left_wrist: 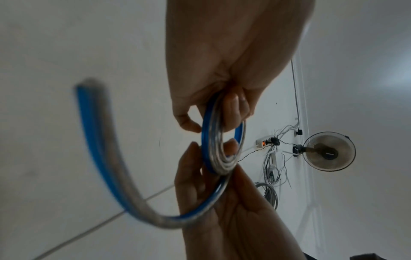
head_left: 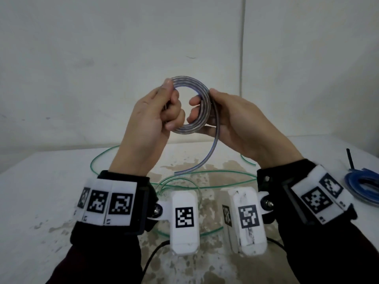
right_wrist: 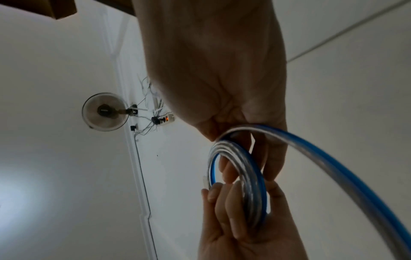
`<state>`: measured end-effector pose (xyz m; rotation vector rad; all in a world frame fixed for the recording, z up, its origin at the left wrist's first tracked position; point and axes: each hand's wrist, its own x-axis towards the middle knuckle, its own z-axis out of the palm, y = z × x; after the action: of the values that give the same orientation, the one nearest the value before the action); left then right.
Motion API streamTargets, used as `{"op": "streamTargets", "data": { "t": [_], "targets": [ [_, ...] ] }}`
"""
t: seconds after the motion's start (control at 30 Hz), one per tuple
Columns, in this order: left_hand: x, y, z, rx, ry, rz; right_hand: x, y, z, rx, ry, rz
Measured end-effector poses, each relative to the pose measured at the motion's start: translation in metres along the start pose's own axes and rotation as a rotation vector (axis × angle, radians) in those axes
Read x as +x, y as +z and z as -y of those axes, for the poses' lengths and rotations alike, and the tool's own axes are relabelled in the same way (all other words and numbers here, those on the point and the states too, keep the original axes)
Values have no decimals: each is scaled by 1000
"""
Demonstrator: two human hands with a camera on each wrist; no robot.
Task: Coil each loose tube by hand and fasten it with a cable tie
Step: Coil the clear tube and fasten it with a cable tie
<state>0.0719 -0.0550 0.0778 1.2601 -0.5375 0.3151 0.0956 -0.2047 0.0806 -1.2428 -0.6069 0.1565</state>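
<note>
A clear tube with a blue stripe is wound into a coil (head_left: 192, 103) and held up above the table between both hands. My left hand (head_left: 170, 105) grips its left side, thumb on top and fingers curled through the ring. My right hand (head_left: 202, 108) pinches the right side. The tube's loose tail (head_left: 213, 144) hangs down from the right hand, its end just above the table. In the left wrist view the coil (left_wrist: 213, 149) sits between my left hand (left_wrist: 211, 116) and the right hand's fingers (left_wrist: 231, 146). The right wrist view shows the coil (right_wrist: 246, 176) edge-on.
A thin green tube (head_left: 94, 157) lies in loose loops on the stained white table (head_left: 51, 181) under my wrists. A coiled blue tube (head_left: 361, 179) with a black cable tie (head_left: 349, 158) sits at the right edge. A wall stands close behind.
</note>
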Motion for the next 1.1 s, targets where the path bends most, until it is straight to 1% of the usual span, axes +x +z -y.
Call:
{"op": "streamTargets", "data": {
  "t": [0.1,0.2,0.27,0.37,0.43,0.5,0.53,0.6,0.7,0.73,0.8,0.9,0.97,1.03,1.1],
  "targets": [
    [1,6,4,-44,10,-13,1,0,-2,53,-34,0],
    [0,9,5,-31,-40,67,2,-5,0,66,-91,-19],
    [-2,5,2,16,-95,141,0,-10,4,-49,-102,0],
    [-4,-1,-1,116,-182,221,-3,-14,5,-268,-89,78],
    [-5,-3,0,143,-219,223,-4,-14,3,-327,-66,114],
    [-6,-3,0,177,-228,212,-4,-12,2,-333,-48,128],
    [-6,-3,1,187,-208,203,-4,-10,1,-310,-46,117],
    [-5,-1,2,196,-115,154,-3,-6,0,-239,-64,62],
    [-2,8,3,138,26,22,0,-3,0,-171,-87,-21],
    [-1,10,4,89,54,-27,0,-3,1,-140,-67,-20],
    [0,13,5,-13,93,-108,-1,-4,2,-40,-25,33],
    [1,13,7,-104,130,-163,-1,-5,0,59,-34,114],
    [1,15,7,-139,104,-133,0,-6,-1,64,-66,119],
    [0,16,6,-189,5,-58,1,-9,0,54,-87,86],
    [0,14,6,-173,-119,29,0,-15,3,-37,-95,55]
  ]
}}
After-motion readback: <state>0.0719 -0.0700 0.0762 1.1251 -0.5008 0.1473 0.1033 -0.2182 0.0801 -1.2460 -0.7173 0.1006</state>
